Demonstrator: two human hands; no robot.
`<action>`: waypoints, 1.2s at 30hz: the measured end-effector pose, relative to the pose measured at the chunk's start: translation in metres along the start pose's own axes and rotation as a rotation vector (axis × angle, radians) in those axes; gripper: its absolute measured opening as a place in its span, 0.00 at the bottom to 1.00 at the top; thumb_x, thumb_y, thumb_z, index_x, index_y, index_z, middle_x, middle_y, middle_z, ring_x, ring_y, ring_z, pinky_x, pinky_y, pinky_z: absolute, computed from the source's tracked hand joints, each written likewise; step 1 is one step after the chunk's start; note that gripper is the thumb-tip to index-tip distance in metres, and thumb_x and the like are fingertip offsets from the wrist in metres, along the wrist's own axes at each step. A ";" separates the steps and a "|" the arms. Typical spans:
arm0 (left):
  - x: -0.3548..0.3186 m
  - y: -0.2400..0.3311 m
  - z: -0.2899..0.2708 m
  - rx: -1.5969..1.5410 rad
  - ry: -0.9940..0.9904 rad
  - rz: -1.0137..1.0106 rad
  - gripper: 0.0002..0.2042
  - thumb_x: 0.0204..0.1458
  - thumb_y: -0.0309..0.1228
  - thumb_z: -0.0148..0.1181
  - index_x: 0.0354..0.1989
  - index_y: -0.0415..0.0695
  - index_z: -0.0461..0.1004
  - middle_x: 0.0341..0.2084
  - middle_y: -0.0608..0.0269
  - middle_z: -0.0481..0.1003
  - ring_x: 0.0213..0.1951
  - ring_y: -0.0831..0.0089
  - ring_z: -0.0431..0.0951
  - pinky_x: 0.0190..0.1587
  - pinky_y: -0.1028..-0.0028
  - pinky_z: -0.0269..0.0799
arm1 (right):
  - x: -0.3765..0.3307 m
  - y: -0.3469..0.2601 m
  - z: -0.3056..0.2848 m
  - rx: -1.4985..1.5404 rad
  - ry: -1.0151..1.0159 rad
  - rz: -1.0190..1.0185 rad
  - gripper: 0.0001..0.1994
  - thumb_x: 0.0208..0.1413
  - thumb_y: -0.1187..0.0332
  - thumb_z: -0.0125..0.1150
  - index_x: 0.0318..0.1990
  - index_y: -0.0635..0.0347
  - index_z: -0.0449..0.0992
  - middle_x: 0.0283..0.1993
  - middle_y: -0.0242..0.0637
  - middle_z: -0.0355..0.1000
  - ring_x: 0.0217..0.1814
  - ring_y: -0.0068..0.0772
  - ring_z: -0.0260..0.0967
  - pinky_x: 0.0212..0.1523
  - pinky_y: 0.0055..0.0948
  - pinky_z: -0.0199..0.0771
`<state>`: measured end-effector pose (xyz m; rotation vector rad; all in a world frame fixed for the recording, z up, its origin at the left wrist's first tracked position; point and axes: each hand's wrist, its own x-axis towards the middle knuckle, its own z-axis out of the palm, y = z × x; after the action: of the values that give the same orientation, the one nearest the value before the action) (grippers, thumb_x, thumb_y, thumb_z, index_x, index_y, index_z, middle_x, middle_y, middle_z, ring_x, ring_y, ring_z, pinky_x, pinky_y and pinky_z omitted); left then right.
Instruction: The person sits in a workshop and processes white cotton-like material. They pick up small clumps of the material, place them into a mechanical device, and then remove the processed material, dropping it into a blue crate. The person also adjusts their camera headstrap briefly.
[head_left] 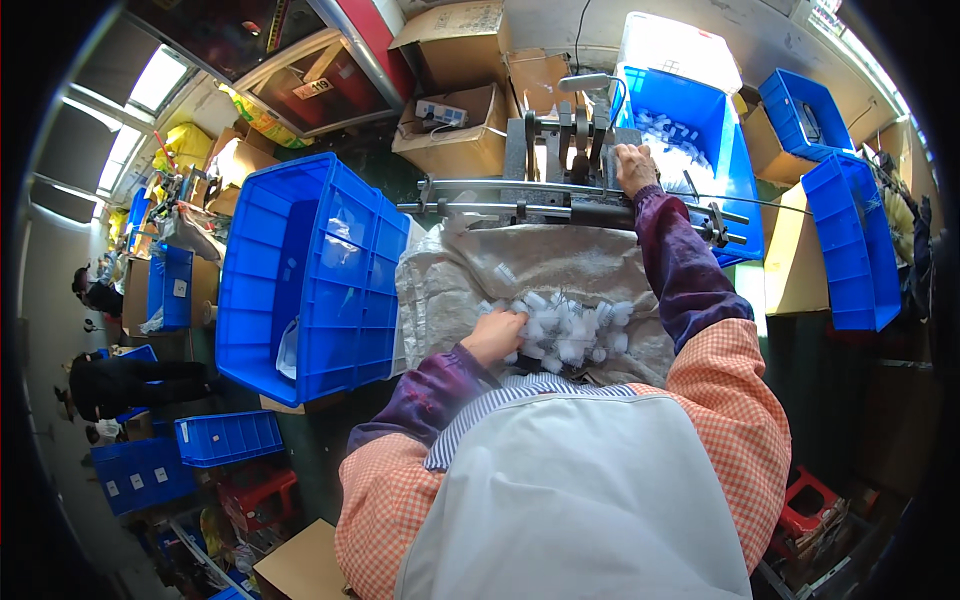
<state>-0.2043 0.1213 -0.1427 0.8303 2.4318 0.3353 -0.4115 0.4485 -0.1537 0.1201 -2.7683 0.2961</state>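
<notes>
A large blue crate [350,270] stands at far left, beside a pale cloth [430,285]; there a person's left hand [493,336] dips its fingers into the left edge of a heap of white plastic pieces [570,330]. Beyond lies a metal rig [545,209], the right hand [638,168] at its right end, near a blue bin [740,170] of similar pieces. The hands are well apart; from this angle, whether either closes on anything cannot be told. Good handling would mean freeing single pieces by fingertip and keeping right-hand fingers clear of moving metal
</notes>
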 end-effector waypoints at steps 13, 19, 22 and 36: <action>-0.004 0.004 -0.015 -0.052 0.034 0.006 0.18 0.39 0.35 0.61 0.40 0.43 0.72 0.33 0.54 0.74 0.42 0.57 0.71 0.43 0.65 0.67 | 0.006 0.005 0.009 0.114 0.027 -0.037 0.07 0.47 0.72 0.53 0.35 0.56 0.73 0.38 0.38 0.72 0.46 0.43 0.63 0.46 0.38 0.61; 0.001 0.007 -0.002 -0.039 0.331 0.070 0.16 0.39 0.35 0.62 0.38 0.46 0.71 0.32 0.58 0.75 0.39 0.58 0.72 0.43 0.63 0.64 | 0.008 -0.007 -0.006 0.000 -0.115 0.129 0.09 0.49 0.65 0.52 0.39 0.48 0.74 0.42 0.30 0.72 0.50 0.37 0.62 0.48 0.42 0.58; 0.006 0.009 -0.005 -0.082 0.160 0.059 0.16 0.42 0.34 0.59 0.41 0.47 0.69 0.32 0.60 0.74 0.40 0.62 0.72 0.43 0.63 0.63 | 0.004 -0.001 -0.008 -0.081 -0.115 0.232 0.12 0.48 0.62 0.54 0.42 0.45 0.74 0.45 0.28 0.71 0.52 0.35 0.62 0.51 0.43 0.56; 0.010 0.020 -0.011 -0.100 0.220 0.290 0.13 0.41 0.28 0.59 0.39 0.51 0.73 0.38 0.61 0.70 0.42 0.63 0.70 0.43 0.66 0.66 | -0.010 -0.044 -0.005 -0.153 -0.087 0.226 0.13 0.47 0.59 0.52 0.38 0.52 0.75 0.43 0.34 0.64 0.52 0.38 0.54 0.50 0.40 0.51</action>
<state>-0.2077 0.1427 -0.1301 1.1563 2.4674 0.6841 -0.3951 0.4071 -0.1439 -0.2244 -2.8817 0.1368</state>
